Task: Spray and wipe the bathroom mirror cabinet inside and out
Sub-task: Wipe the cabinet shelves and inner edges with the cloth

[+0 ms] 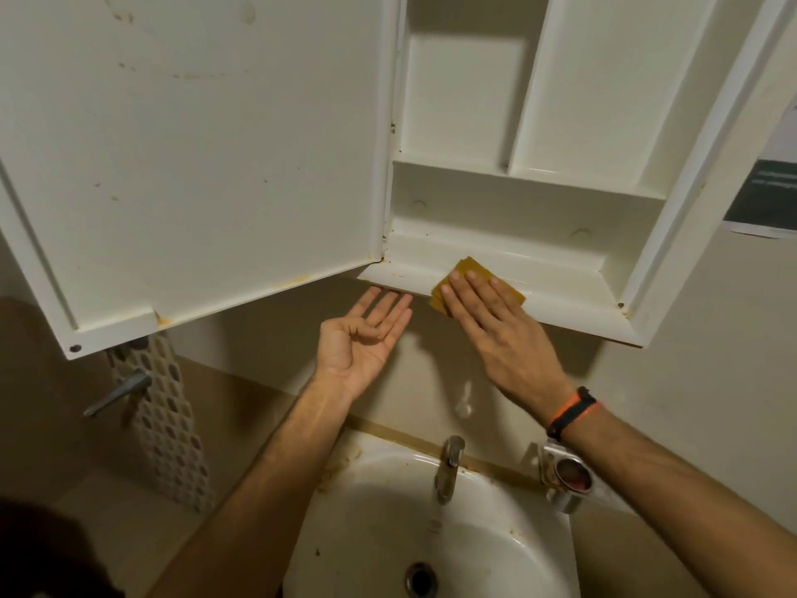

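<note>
The white mirror cabinet (573, 261) hangs on the wall with its door (194, 157) swung open to the left; the door's inner face shows brown stains. Its shelves hold nothing. A folded yellow cloth (470, 267) lies on the cabinet's bottom front ledge. My right hand (491, 321) presses flat on the cloth, fingers straight. My left hand (366, 334) is held palm up just below the ledge's left end, fingers straight, holding nothing. No spray bottle is in view.
A white sink (496, 550) with a chrome tap (448, 468) sits directly below. A metal holder (567, 479) is fixed to the wall at the right of the tap. A perforated white panel and a metal lever (125, 392) stand at the left. A dark notice (763, 196) hangs at the right.
</note>
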